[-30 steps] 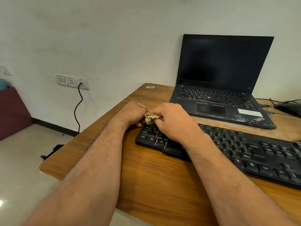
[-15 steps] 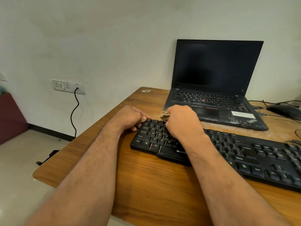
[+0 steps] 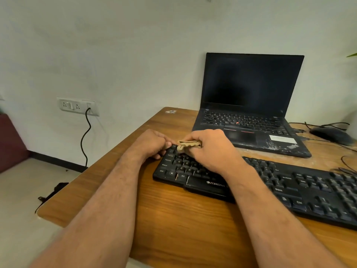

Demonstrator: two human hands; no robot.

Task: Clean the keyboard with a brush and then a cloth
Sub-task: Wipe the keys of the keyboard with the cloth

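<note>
A black keyboard (image 3: 301,186) lies across the wooden desk (image 3: 173,219). My right hand (image 3: 210,149) is closed on a small folded tan cloth (image 3: 188,145) and presses it onto the keys at the keyboard's top left corner. My left hand (image 3: 151,143) is curled against the keyboard's left end, its fingers touching the edge there. No brush shows in this view.
An open black laptop (image 3: 249,105) with a dark screen stands behind the keyboard. A black mouse (image 3: 331,135) and cables lie at the far right. The desk's left edge is near my left arm; a wall socket (image 3: 77,106) with a plugged cord is beyond.
My right hand has slid the cloth back along the top key row toward the keyboard's left corner. The left hand stays at the keyboard's left end.
</note>
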